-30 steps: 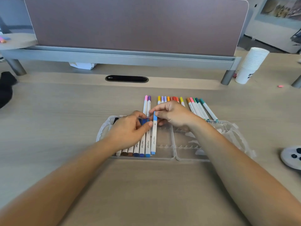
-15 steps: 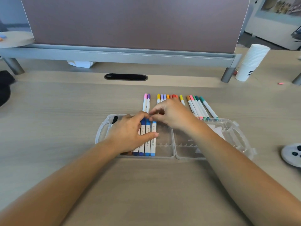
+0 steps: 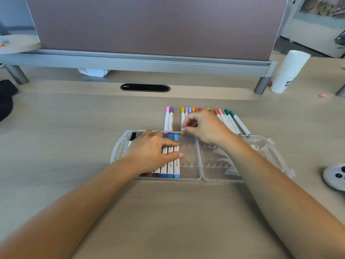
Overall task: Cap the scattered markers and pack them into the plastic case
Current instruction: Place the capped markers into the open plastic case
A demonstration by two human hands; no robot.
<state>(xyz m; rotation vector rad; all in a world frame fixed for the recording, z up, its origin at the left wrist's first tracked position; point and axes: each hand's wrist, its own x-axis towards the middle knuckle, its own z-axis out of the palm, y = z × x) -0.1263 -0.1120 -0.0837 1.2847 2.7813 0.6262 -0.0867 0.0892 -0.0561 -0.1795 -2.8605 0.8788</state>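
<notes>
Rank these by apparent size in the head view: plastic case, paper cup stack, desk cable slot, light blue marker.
1. plastic case
2. paper cup stack
3. cable slot
4. light blue marker
Slot and marker look close in length; the slot is thicker. The cups stand farthest from the camera.

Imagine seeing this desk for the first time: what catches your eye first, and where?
The open clear plastic case sits dead centre, blue markers packed in its left half under the flat left hand. Just beyond it, a bright row of capped markers lies on the desk, the right hand over them.
</notes>
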